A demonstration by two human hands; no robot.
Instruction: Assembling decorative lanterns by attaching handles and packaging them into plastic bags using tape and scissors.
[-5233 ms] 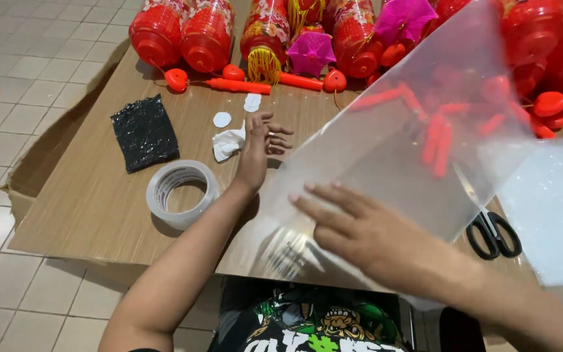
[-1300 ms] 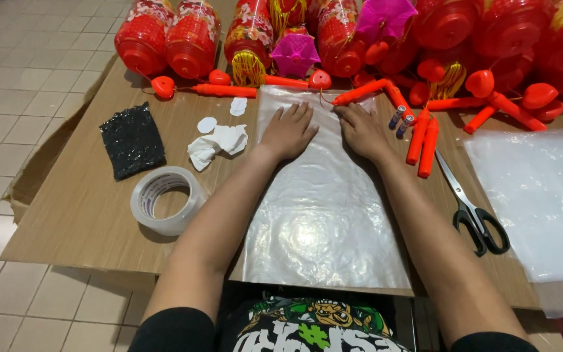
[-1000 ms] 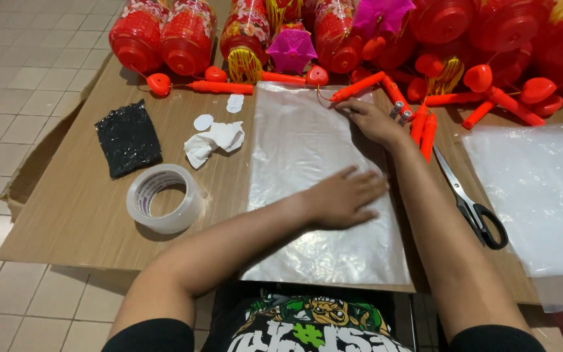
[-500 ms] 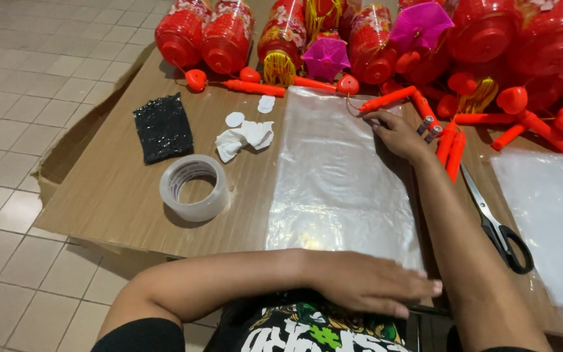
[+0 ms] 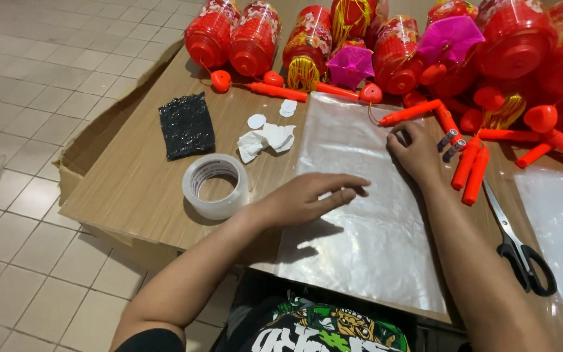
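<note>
A clear plastic bag (image 5: 360, 215) lies flat on the brown cardboard (image 5: 131, 182) in front of me. My left hand (image 5: 311, 199) hovers palm down over the bag's left side, fingers spread and pointing right, holding nothing. My right hand (image 5: 415, 153) rests on the bag's upper right edge with its fingers curled down, beside several orange plastic sticks (image 5: 470, 173).
A roll of clear tape (image 5: 215, 186) sits left of the bag, with a black mesh patch (image 5: 186, 125) and crumpled white paper (image 5: 265, 139) behind it. Red lanterns (image 5: 255, 39) line the far edge. Black-handled scissors (image 5: 519, 244) and another clear sheet (image 5: 562, 234) lie at right.
My left hand swept down the bag to its near edge, then lifted back up over the bag's left side. My right hand stayed at the bag's upper right.
</note>
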